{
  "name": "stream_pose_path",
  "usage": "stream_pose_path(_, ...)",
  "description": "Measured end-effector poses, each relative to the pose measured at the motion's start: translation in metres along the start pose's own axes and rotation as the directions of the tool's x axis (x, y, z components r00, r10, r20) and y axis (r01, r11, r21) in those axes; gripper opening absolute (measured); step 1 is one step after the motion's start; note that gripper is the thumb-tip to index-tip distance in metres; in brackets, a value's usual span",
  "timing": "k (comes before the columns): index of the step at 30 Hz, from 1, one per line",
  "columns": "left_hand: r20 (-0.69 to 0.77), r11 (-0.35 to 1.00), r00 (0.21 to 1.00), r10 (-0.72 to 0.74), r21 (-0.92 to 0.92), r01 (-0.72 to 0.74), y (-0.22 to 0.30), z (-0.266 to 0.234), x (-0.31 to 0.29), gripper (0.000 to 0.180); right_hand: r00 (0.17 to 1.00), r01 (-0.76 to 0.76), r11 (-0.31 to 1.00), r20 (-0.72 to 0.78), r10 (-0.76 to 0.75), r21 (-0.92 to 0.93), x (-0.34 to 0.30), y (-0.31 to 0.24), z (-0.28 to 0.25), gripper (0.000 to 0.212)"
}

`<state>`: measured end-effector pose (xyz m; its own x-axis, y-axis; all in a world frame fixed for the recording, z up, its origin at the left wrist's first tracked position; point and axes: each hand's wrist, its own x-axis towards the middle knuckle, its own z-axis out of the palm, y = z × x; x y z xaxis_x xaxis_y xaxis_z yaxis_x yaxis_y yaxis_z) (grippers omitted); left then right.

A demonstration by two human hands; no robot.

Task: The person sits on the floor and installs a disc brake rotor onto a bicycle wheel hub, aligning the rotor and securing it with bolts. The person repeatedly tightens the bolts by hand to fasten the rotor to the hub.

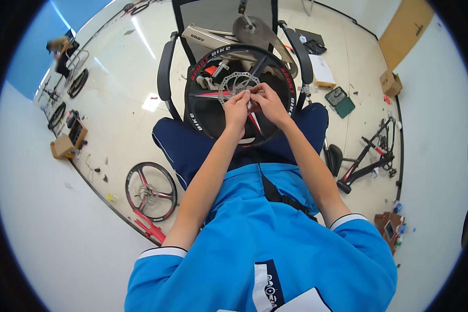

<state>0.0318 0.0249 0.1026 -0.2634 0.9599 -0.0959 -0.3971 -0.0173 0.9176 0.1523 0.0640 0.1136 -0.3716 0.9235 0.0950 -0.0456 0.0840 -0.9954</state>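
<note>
Black wheel (pixel 211 95) below, both hands (pixel 236 108) (pixel 271 106) meet, fingers (pixel 242 97) bent.

Armrests (pixel 165 72) flank wheel (pixel 213 95); metal parts (pixel 207 37) crowd far rim; open approach over lap (pixel 271 151).

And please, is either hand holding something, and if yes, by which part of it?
It cannot be told: the left hand and right hand meet at their fingertips over the wheel, and anything pinched there is too small or hidden.

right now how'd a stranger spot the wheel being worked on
Find the black chair. Between its armrests lies a black wheel, spokes partly red. Unlike the similar wheel on the floor, it sits beneath the left hand and right hand.
</note>
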Motion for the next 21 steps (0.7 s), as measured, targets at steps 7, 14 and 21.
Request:
stream_pose_path(7, -0.056, 0.889, 0.941, 0.334, 0.351, -0.294, -0.017, -0.019, 0.008, 0.017, 0.949, 0.228, 0.808, 0.308, -0.061, -0.542, 0.050, -0.011, -0.047, 0.026)
stream_pose_path(14, 0.141, 0.566, 0.827, 0.544, 0.666, -0.486, -0.010, -0.042, 0.046, 0.016, 0.877, 0.418, 0.405, 0.478, 0.054, -0.813, 0.091, -0.016, -0.048, 0.028)
stream_pose_path(21, 0.445, 0.390, 0.799, 0.405, 0.706, -0.591, -0.002, -0.048, 0.089, 0.019, 0.890, 0.435, 0.237, 0.455, 0.035, -0.869, 0.094, -0.015, -0.033, 0.027)
